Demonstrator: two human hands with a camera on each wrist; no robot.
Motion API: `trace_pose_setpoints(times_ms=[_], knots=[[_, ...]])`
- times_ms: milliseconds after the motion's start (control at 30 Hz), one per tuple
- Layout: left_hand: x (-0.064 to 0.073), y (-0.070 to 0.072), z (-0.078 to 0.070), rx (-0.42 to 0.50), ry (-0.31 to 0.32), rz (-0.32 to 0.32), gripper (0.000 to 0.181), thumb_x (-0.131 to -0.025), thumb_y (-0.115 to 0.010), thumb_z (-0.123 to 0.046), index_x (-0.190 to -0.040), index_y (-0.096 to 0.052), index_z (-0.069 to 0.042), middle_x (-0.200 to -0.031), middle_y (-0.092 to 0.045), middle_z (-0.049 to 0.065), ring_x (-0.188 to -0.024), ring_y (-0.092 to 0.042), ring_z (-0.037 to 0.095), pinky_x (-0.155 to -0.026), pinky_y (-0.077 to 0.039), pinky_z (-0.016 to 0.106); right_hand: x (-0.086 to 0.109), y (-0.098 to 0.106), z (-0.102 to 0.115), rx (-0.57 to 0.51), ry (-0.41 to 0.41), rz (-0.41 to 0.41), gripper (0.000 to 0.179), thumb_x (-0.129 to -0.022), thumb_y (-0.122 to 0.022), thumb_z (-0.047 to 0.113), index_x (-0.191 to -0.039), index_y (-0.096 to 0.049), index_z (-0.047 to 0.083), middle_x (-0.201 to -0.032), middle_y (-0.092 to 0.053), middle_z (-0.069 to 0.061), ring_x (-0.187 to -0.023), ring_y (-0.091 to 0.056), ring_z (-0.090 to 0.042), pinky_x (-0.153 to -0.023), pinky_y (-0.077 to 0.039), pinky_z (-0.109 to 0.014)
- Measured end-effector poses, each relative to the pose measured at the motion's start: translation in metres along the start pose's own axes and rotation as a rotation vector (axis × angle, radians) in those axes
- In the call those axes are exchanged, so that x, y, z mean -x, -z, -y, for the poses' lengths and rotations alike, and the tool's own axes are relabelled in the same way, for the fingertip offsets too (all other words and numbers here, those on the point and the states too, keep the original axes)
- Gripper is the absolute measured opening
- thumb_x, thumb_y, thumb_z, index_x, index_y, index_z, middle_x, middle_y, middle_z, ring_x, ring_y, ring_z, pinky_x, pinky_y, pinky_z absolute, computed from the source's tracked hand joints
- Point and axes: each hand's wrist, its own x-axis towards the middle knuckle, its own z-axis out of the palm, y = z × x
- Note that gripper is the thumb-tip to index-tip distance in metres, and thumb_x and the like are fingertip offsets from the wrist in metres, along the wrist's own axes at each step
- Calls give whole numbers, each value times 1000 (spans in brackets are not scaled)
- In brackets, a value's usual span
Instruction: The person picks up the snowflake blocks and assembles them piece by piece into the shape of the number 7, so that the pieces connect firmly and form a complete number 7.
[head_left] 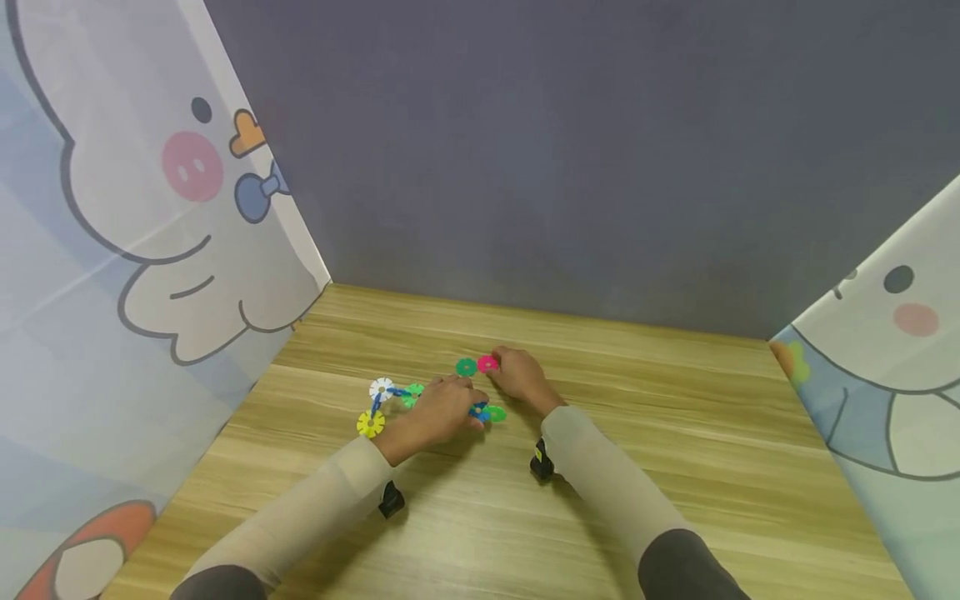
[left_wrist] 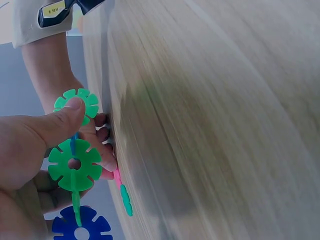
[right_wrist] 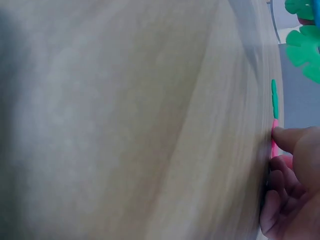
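My left hand (head_left: 442, 410) holds a chain of slotted plastic flower discs. In the left wrist view its thumb presses a green disc (left_wrist: 91, 104), with another green disc (left_wrist: 91, 165) and a dark blue disc (left_wrist: 64, 227) joined in line. Seen from the head, a white disc (head_left: 381, 384) and a yellow disc (head_left: 362, 425) form the chain's left end; the palm hides part of its middle. Farther back, my right hand (head_left: 519, 373) pinches a pink disc (head_left: 485, 363) at the tabletop. A teal-green disc (head_left: 461, 367) lies against its left edge.
The wooden table (head_left: 712, 467) runs back to a dark grey panel (head_left: 562, 167). Cartoon-printed panels stand at the left (head_left: 97, 292) and right (head_left: 907, 367). Black devices (head_left: 392, 500) hang under both wrists.
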Motion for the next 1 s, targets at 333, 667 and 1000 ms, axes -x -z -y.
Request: trace_pose_setpoints(times_ms=[333,667,1000], knots=[[-2,3,-3,1,19,29,43,-84,-79,-45,-119,-74,-22,-108,-73,1,-106,-67,23,-97,-56,53,1,2,-4,-57,-33,14,35,-96,-72,27,-122,-64,4,-105,-72,-10,-91,-66,-23,-81,-57,-40],[-3,3,-7,-10,22,28,44,-83,-80,-46,-120,-74,-23,-111,-73,2,-107,-67,22,-97,-57,53,8,4,-11,-114,9,-7,18,-95,-72,22,-101,-65,7,-78,-58,0,-69,-49,-14,-63,-42,-27],[-4,3,-8,-15,20,28,42,-84,-79,-46,-119,-74,-24,-111,-73,1,-109,-66,22,-98,-56,53,26,12,-20,-249,177,-6,13,-102,-62,16,-92,-67,8,-66,-51,2,-58,-41,-10,-56,-36,-23]])
